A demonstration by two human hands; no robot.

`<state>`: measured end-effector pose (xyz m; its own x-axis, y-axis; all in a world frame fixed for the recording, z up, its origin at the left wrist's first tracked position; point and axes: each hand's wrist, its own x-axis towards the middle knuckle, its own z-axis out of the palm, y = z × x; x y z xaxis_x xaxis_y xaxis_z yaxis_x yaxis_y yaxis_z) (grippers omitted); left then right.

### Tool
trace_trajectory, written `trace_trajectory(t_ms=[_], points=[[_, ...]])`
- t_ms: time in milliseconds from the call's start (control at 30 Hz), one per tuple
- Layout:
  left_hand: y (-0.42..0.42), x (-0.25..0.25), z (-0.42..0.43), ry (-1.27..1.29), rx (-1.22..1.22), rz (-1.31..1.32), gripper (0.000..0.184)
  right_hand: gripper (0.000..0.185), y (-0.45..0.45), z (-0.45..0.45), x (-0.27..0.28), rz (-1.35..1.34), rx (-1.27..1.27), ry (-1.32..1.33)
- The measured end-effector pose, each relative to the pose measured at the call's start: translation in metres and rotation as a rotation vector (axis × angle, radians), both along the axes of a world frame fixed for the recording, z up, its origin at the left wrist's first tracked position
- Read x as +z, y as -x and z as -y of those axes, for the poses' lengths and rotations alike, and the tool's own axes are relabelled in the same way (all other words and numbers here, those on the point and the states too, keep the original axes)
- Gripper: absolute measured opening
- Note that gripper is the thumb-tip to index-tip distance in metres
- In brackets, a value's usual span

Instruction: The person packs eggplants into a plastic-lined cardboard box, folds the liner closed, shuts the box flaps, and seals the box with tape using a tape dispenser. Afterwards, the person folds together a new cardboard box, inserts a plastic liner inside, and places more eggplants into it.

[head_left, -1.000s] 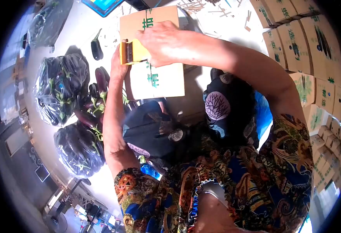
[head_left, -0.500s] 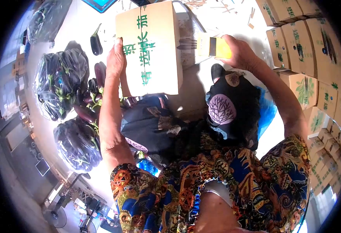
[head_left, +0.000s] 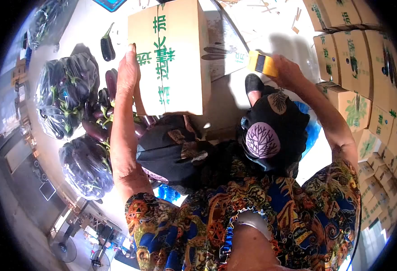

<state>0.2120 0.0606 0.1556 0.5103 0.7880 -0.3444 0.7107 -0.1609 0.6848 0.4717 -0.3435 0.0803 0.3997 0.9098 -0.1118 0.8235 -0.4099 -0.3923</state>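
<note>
A cardboard box (head_left: 180, 67) with green printed characters stands in front of my knees. My left hand (head_left: 128, 70) grips its left edge, thumb near the top face and the fingers mostly hidden behind the side. To the right of the box my right hand (head_left: 286, 70) is wrapped round a yellow tool (head_left: 262, 63) with a dark band, which looks like a tape dispenser. Between the tool and the box lies a bright, glare-washed panel (head_left: 230, 56) with eggplant pictures and green print. Whether tape runs from the tool is too washed out to see.
Left of the box lie loose eggplants (head_left: 99, 131), a single eggplant (head_left: 108, 47) and clear bags of eggplants (head_left: 67, 95). Stacked printed cartons (head_left: 350, 58) line the right side. Cardboard scraps (head_left: 295, 29) litter the floor at the top, near a blue crate (head_left: 110, 3).
My right hand and the yellow tool have moved right and slightly down, away from the box. The box and my left hand have shifted a little left in view.
</note>
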Motion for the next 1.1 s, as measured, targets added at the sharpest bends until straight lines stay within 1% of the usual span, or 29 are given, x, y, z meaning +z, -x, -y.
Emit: trace_trajectory(t_ms=[100, 167, 233, 300, 400, 500, 533, 600, 633, 667, 700, 767, 800, 900, 933, 967, 1033, 1067, 1100], points=[[0.004, 0.003, 0.0, -0.004, -0.004, -0.008, 0.083, 0.038, 0.017, -0.052, 0.03, -0.106, 0.01, 0.138], [0.002, 0.01, 0.002, -0.008, -0.009, -0.023, 0.08, 0.03, 0.016, -0.076, 0.003, 0.114, 0.244, -0.148], [0.002, 0.013, 0.01, 0.023, -0.003, 0.062, 0.076, 0.021, 0.017, -0.107, -0.018, 0.297, 0.463, -0.233], [-0.006, 0.025, 0.02, 0.074, 0.04, 0.123, 0.068, 0.019, 0.05, -0.17, -0.004, 0.331, 0.365, 0.286], [-0.005, 0.023, 0.019, 0.134, -0.057, 0.221, 0.068, 0.025, 0.054, -0.196, 0.011, 0.408, 0.403, 0.568], [-0.004, 0.018, 0.017, 0.148, -0.061, 0.271, 0.067, 0.023, 0.062, -0.194, 0.019, 0.42, 0.373, 0.619], [-0.004, 0.021, 0.019, 0.155, -0.065, 0.27, 0.067, 0.025, 0.064, -0.197, 0.021, 0.448, 0.48, 0.664], [-0.004, 0.021, 0.018, 0.141, -0.08, 0.249, 0.066, 0.024, 0.066, -0.19, 0.025, 0.603, 0.53, 0.532], [-0.003, 0.018, 0.019, 0.186, -0.072, 0.263, 0.067, 0.023, 0.066, -0.186, 0.026, 0.681, 0.551, 0.469], [-0.004, 0.015, 0.019, 0.228, -0.063, 0.286, 0.067, 0.025, 0.06, -0.191, 0.015, 0.538, 0.456, 0.491], [-0.005, 0.013, 0.017, 0.267, -0.049, 0.314, 0.067, 0.025, 0.058, -0.191, 0.017, 0.464, 0.451, 0.532], [0.0, 0.001, 0.006, 0.225, -0.044, 0.29, 0.068, 0.026, 0.051, -0.194, 0.02, 0.314, 0.445, 0.598], [0.003, -0.005, 0.001, 0.207, -0.039, 0.27, 0.068, 0.024, 0.043, -0.18, 0.02, 0.354, 0.525, 0.421], [0.003, -0.004, 0.002, 0.332, -0.047, 0.325, 0.068, 0.018, 0.026, -0.154, 0.025, 0.409, 0.545, 0.07], [0.001, 0.006, 0.008, 0.353, -0.036, 0.324, 0.067, 0.019, 0.028, -0.154, 0.025, 0.449, 0.645, -0.033], [-0.001, 0.004, 0.008, 0.34, -0.04, 0.34, 0.066, 0.021, 0.033, -0.165, 0.023, 0.411, 0.553, 0.223], [-0.002, 0.005, 0.01, 0.302, -0.042, 0.372, 0.065, 0.024, 0.056, -0.203, 0.036, 0.318, 0.354, 0.714], [-0.005, 0.013, 0.016, 0.288, -0.027, 0.353, 0.064, 0.027, 0.056, -0.209, 0.045, 0.266, 0.395, 0.796], [-0.009, 0.016, 0.016, 0.29, -0.04, 0.363, 0.064, 0.028, 0.056, -0.207, 0.045, 0.311, 0.397, 0.755]])
